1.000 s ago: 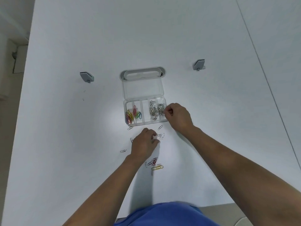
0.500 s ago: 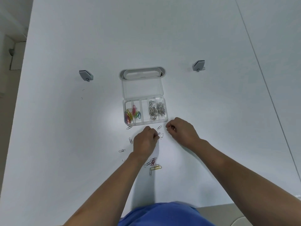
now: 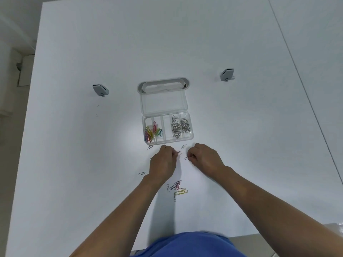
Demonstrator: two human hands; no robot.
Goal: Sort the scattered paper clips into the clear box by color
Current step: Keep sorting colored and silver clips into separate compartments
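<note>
On the white table point(image 3: 92, 182) in front of us sits one clear plastic box point(image 3: 168, 139) with its lid point(image 3: 163, 102) folded open away from us. Its left compartments hold a bunch of coloured paper clips point(image 3: 153, 132); its right compartments hold a pile of silver paper clips point(image 3: 181, 127), too many to count. Just below the box, our left hand point(image 3: 163, 164) curls its fingertips around a small pale clip point(image 3: 179, 152), and our right hand point(image 3: 204, 157) pinches one silver clip point(image 3: 186, 158) against the table. Three loose silver clips point(image 3: 183, 146) lie nearby, and a small mixed cluster point(image 3: 178, 188) sits near our left wrist. Two grey brackets point(image 3: 100, 89) are fixed farther back.
</note>
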